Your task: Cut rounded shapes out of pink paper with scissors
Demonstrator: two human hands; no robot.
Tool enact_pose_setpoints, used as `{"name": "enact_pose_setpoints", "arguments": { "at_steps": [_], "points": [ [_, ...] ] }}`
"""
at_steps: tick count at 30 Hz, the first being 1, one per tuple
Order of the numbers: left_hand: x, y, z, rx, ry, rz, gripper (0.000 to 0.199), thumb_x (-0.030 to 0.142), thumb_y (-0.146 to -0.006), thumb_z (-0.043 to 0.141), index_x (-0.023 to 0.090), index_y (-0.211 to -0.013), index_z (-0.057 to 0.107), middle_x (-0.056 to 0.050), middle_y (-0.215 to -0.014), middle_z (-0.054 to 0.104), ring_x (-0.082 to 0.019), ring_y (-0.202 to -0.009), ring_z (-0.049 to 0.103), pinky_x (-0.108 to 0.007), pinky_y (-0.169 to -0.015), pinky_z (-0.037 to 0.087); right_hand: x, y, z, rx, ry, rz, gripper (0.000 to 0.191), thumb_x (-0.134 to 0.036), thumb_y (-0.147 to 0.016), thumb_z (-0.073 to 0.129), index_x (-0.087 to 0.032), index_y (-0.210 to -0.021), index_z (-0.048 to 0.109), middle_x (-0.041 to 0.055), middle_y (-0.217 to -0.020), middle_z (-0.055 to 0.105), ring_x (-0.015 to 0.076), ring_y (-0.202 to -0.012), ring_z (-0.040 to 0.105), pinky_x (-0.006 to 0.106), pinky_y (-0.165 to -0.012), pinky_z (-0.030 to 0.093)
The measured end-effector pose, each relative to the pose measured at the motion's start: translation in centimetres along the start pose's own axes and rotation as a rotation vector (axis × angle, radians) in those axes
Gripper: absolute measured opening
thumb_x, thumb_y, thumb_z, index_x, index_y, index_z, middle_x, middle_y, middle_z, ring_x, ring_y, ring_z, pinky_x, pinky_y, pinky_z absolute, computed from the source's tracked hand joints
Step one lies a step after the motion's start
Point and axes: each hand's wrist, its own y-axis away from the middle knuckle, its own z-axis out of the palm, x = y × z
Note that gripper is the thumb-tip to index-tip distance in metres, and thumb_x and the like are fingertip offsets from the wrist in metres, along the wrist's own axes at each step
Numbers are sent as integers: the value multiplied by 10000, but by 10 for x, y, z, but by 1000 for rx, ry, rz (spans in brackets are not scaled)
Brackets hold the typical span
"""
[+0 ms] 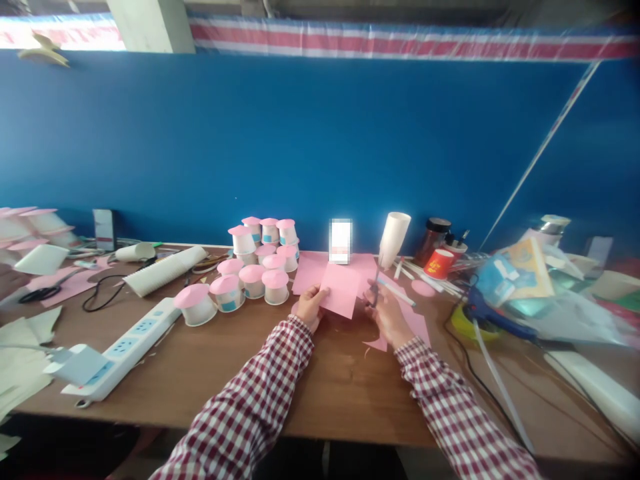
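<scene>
My left hand (310,307) grips the left edge of a pink paper piece (341,291), raised a little above the brown table (335,393). My right hand (386,311), just right of that paper, is closed around the handles of dark scissors (374,293), whose blades point upward and look blurred. Larger pink sheets (307,270) lie behind the held piece. Pink offcuts (417,325) are beside and beneath my right hand. To the left of my left hand stand several white paper cups with pink conical tops (276,287).
A white power strip (125,347) lies at the left. Behind my hands are a bright phone-like screen (341,240) and a stack of white cups (394,239). At the right are a red cup (439,264), a blue glue gun (500,319), cables and plastic bags (575,313).
</scene>
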Motion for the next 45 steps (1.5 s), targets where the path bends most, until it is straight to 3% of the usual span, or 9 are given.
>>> {"name": "enact_pose_setpoints", "arguments": {
  "at_steps": [3, 15, 24, 29, 33, 40, 45],
  "points": [
    [-1, 2, 0, -7, -14, 17, 313, 240, -555, 800, 116, -790, 634, -36, -680, 640, -121, -605, 588, -237, -579, 474, 8, -3, 3, -8, 25, -7, 502, -311, -619, 739, -227, -1082, 563, -26, -777, 553, 104, -639, 529, 180, -472, 405],
    [-9, 5, 1, -128, -150, 34, 295, 326, -603, 772, 133, -788, 647, -55, -705, 666, -149, -626, 612, -258, -600, 481, 12, 0, 4, -26, 65, -16, 487, -307, -609, 750, -196, -1043, 558, -22, -756, 564, 113, -647, 530, 195, -489, 385],
    [-10, 4, -1, -58, -183, 60, 302, 272, -582, 790, 145, -814, 646, -49, -736, 673, -145, -659, 619, -259, -643, 508, 11, 5, 7, -109, 108, -19, 429, -283, -614, 741, -165, -990, 571, -36, -661, 545, 101, -574, 486, 199, -451, 339],
    [-3, 8, 5, -31, -48, 8, 367, 282, -589, 793, 147, -879, 614, -46, -793, 666, -146, -691, 629, -248, -626, 515, 15, 2, 6, -27, 43, -7, 421, -282, -596, 756, -167, -966, 591, -22, -702, 580, 94, -577, 499, 183, -438, 338],
    [-4, 5, 2, -73, 16, -44, 357, 322, -641, 761, 151, -907, 598, -46, -821, 658, -138, -694, 636, -240, -610, 524, 17, -2, 3, 59, -78, -26, 362, -300, -593, 761, -176, -900, 613, -32, -674, 576, 80, -537, 485, 176, -409, 316],
    [-12, 12, 6, -186, -144, -28, 344, 301, -636, 767, 113, -891, 629, -84, -853, 682, -166, -731, 647, -273, -646, 542, 18, -1, 5, 73, -127, -53, 319, -285, -624, 753, -183, -891, 611, -31, -677, 561, 82, -560, 484, 174, -420, 328],
    [-21, 7, 1, -135, -262, 71, 381, 329, -621, 769, 101, -904, 656, -126, -898, 701, -221, -795, 659, -337, -739, 535, 20, 1, 7, 23, -57, -60, 381, -291, -628, 744, -180, -962, 599, -30, -680, 562, 88, -566, 475, 178, -426, 323]
  ]
}}
